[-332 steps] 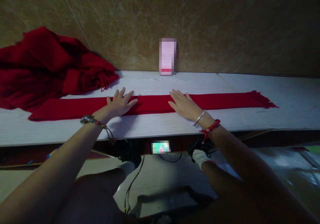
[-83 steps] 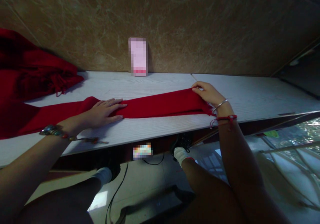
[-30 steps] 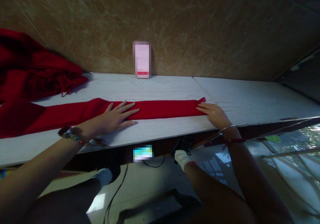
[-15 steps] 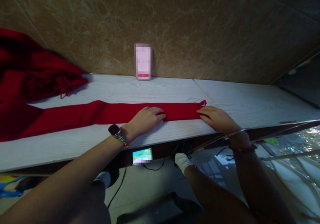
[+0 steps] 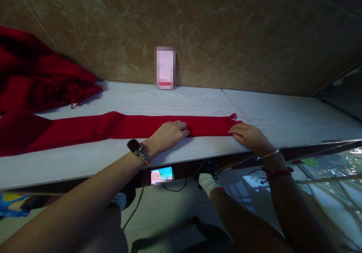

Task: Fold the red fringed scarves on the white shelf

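Observation:
A long red scarf (image 5: 141, 125) lies stretched out in a narrow folded strip, with a short fringe at its right end. My left hand (image 5: 171, 133) rests palm down across the strip, its fingers slightly bent and pressing on the cloth. At the fringed end, the fingertips of my right hand (image 5: 250, 135) come together on the scarf's near corner and pinch it. The left end of the strip runs out of view.
More red fringed cloth (image 5: 53, 79) is heaped at the far left. A pale pink box-like thing (image 5: 165, 68), blurred, leans against the brown wall (image 5: 215, 34). The white wooden surface (image 5: 283, 121) is narrow. Below its edge, a lit screen (image 5: 161, 175) shows.
My right fingers have drawn closer together at the scarf's corner, and more fringe shows. My left fingers are a little more bent. The picture on the lit screen is different.

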`<state>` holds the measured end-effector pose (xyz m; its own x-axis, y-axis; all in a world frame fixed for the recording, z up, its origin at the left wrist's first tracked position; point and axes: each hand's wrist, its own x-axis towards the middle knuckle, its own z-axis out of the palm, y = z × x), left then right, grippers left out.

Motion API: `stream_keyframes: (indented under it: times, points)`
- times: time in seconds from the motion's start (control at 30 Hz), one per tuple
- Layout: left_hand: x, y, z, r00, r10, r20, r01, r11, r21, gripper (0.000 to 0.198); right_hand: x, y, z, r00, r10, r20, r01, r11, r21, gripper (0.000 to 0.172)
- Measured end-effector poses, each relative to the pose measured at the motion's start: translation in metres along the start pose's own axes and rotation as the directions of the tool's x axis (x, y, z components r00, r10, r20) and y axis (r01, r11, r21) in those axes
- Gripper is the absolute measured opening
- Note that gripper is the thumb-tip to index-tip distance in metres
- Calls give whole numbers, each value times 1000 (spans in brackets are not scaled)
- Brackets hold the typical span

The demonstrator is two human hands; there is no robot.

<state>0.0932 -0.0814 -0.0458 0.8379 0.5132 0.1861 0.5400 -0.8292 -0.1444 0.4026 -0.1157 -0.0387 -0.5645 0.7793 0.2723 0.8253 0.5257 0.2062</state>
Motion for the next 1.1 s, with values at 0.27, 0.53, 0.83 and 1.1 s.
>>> stream_keyframes:
  times: [0.27,0.53,0.83,1.1]
  points:
    - [-3,1,0,998,68,11,-68,998,-6,25,2,-4,0,995,13,101,-10,1000,-27,29]
    - [-1,1,6,979,-64,194,97,981,-168,47,1,-13,22,999,38,31,-33,990,-136,44]
    - [-1,4,2,972,-110,207,152,969,-197,52,-7,11,30,1000,26,8,-25,998,-53,45]
    - [2,7,-7,969,-131,210,171,968,-184,53,0,10,21,993,23,-112,-32,996,-81,45]
